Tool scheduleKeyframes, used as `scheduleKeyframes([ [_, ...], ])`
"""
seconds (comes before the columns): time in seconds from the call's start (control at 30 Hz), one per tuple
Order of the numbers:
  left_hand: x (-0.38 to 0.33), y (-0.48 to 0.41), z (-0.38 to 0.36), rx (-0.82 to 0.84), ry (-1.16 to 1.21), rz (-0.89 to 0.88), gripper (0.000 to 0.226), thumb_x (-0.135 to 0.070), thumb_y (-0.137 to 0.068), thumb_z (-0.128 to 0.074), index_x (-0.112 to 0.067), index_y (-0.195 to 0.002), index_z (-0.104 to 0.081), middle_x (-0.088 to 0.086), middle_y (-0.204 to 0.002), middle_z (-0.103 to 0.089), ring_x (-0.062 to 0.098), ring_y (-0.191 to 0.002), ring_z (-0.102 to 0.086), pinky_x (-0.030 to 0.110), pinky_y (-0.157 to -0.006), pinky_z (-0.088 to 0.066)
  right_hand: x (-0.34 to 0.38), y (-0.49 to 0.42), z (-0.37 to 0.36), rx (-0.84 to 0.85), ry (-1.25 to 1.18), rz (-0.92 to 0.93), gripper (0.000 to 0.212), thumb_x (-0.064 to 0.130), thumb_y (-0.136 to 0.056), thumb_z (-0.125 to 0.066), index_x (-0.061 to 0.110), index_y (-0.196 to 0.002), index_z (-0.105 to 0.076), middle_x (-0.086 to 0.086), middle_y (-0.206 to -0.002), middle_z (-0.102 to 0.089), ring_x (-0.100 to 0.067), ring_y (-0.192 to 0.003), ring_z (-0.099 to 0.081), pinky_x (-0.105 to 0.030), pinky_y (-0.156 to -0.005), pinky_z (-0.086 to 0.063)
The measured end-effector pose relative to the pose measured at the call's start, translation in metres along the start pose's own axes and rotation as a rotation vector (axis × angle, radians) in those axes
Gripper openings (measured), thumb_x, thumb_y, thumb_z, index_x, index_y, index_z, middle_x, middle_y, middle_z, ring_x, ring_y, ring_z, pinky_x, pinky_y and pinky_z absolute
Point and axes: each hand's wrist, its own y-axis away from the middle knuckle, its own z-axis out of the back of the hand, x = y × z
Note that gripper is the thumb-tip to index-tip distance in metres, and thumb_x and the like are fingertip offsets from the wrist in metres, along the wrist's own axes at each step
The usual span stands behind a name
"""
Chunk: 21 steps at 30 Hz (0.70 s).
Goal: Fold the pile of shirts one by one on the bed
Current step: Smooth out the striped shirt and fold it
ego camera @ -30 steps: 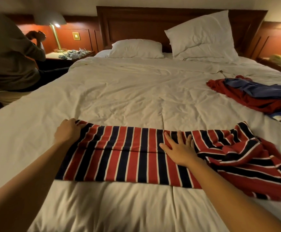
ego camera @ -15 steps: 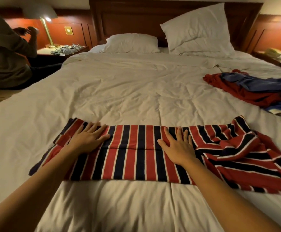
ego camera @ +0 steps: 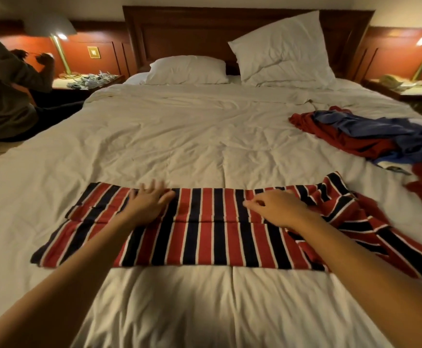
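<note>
Because the striped shirt (ego camera: pixel 204 237) lies as a long band across the near part of the bed (ego camera: pixel 179 136), with its right end bunched in loose ridges, the main risk sits at that end: a fold taken now would likely trap the wrinkles and come out lopsided. The left hand (ego camera: pixel 147 204) presses flat on the left part of the band, fingers spread and holding nothing. The right hand (ego camera: pixel 280 209) rests near the middle-right with fingers curled down, pinching the cloth as far as can be seen. If the pinch pulls while the flat hand presses too lightly, the lengthwise fold could slide open, and the soft, creased bedding under it gives little support. The left edge already looks uneven, so layers may not line up.

Counted: one striped shirt being folded; one pile (ego camera: pixel 370 136) well apart at the right, showing dark red, blue and another red piece, so at least three garments, though the exact number is hidden; two pillows (ego camera: pixel 187 70); two lamps (ego camera: pixel 59 46); one other person (ego camera: pixel 4 96) at the far left
</note>
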Motion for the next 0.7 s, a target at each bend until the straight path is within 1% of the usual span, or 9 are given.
scheduleKeyframes([
  [0.1, -0.063, 0.009, -0.024, 0.055, 0.165, -0.186, 0.101, -0.089, -0.075, -0.006, -0.033, -0.158, -0.021, -0.002, -0.167, -0.006, 0.027, -0.154, 0.004, 0.048, -0.123, 0.003, -0.067, 0.027, 0.009, -0.181, 0.031, -0.069, 0.050, 0.064, -0.097, -0.037, 0.033, -0.125, -0.064, 0.004, -0.123, -0.065, -0.020, -0.114, -0.059, -0.044, -0.101, -0.040],
  [0.17, -0.105, 0.011, -0.036, 0.054, 0.243, -0.247, 0.088, -0.083, -0.084, -0.017, -0.033, -0.155, -0.030, -0.004, -0.166, -0.014, 0.023, -0.154, -0.002, 0.047, -0.125, 0.000, -0.114, 0.042, 0.008, -0.158, -0.030, -0.211, 0.059, 0.071, -0.093, -0.037, 0.033, -0.131, -0.060, -0.001, -0.133, -0.061, -0.024, -0.122, -0.056, -0.045, -0.102, -0.041],
  [0.23, -0.149, 0.015, -0.043, 0.034, 0.372, -0.333, 0.061, -0.065, -0.097, -0.035, -0.031, -0.145, -0.049, -0.002, -0.156, -0.040, 0.021, -0.146, -0.031, 0.047, -0.122, -0.022, -0.146, 0.058, 0.006, -0.086, -0.184, -0.294, 0.086, 0.088, -0.078, -0.028, 0.032, -0.134, -0.058, -0.002, -0.137, -0.060, -0.025, -0.124, -0.056, -0.044, -0.102, -0.043],
  [0.3, -0.199, 0.024, -0.044, 0.056, 0.496, -0.420, 0.050, -0.059, -0.098, -0.044, -0.026, -0.128, -0.065, -0.003, -0.127, -0.064, 0.014, -0.116, -0.059, 0.044, -0.106, -0.045, -0.171, 0.065, -0.005, -0.141, -0.367, -0.299, 0.115, 0.103, -0.059, -0.022, 0.026, -0.134, -0.061, -0.002, -0.132, -0.064, -0.022, -0.118, -0.060, -0.042, -0.100, -0.047],
  [0.33, -0.222, 0.028, -0.045, 0.093, 0.532, -0.445, 0.051, -0.061, -0.097, -0.046, -0.023, -0.122, -0.069, -0.003, -0.118, -0.067, 0.012, -0.106, -0.063, 0.042, -0.100, -0.050, -0.180, 0.066, -0.009, -0.178, -0.438, -0.311, 0.116, 0.104, -0.057, -0.026, 0.023, -0.132, -0.063, -0.002, -0.129, -0.065, -0.021, -0.115, -0.062, -0.042, -0.100, -0.048],
  [0.43, -0.276, 0.033, -0.053, 0.140, 0.425, -0.467, 0.075, -0.082, -0.083, -0.041, -0.027, -0.126, -0.068, 0.000, -0.125, -0.063, 0.017, -0.115, -0.057, 0.043, -0.102, -0.047, -0.186, 0.068, -0.005, -0.227, -0.529, -0.337, 0.070, 0.071, -0.077, -0.063, 0.018, -0.122, -0.069, -0.003, -0.122, -0.068, -0.019, -0.108, -0.062, -0.037, -0.094, -0.049],
  [0.5, -0.295, 0.033, -0.056, 0.111, 0.281, -0.427, 0.086, -0.088, -0.076, -0.038, -0.029, -0.134, -0.061, 0.001, -0.131, -0.055, 0.020, -0.124, -0.045, 0.046, -0.108, -0.039, -0.189, 0.070, -0.001, -0.239, -0.562, -0.315, 0.049, 0.051, -0.080, -0.075, 0.017, -0.116, -0.072, -0.001, -0.115, -0.070, -0.016, -0.100, -0.062, -0.029, -0.085, -0.046],
  [0.6, -0.307, 0.037, -0.063, 0.083, 0.349, -0.401, 0.066, -0.078, -0.080, -0.055, -0.027, -0.122, -0.065, -0.006, -0.120, -0.058, 0.015, -0.116, -0.051, 0.046, -0.105, -0.041, -0.191, 0.072, 0.001, -0.302, -0.690, -0.253, 0.039, 0.040, -0.078, -0.081, 0.023, -0.113, -0.074, 0.006, -0.103, -0.071, -0.011, -0.099, -0.063, -0.026, -0.083, -0.046],
  [0.7, -0.314, 0.035, -0.067, 0.168, 0.759, -0.345, 0.041, -0.056, -0.081, -0.073, -0.024, -0.107, -0.067, -0.010, -0.104, -0.069, 0.009, -0.097, -0.065, 0.042, -0.097, -0.053, -0.192, 0.070, -0.001, -0.415, -0.838, -0.138, 0.034, 0.032, -0.079, -0.082, 0.032, -0.112, -0.073, 0.013, -0.108, -0.071, -0.008, -0.112, -0.061, -0.030, -0.097, -0.047],
])
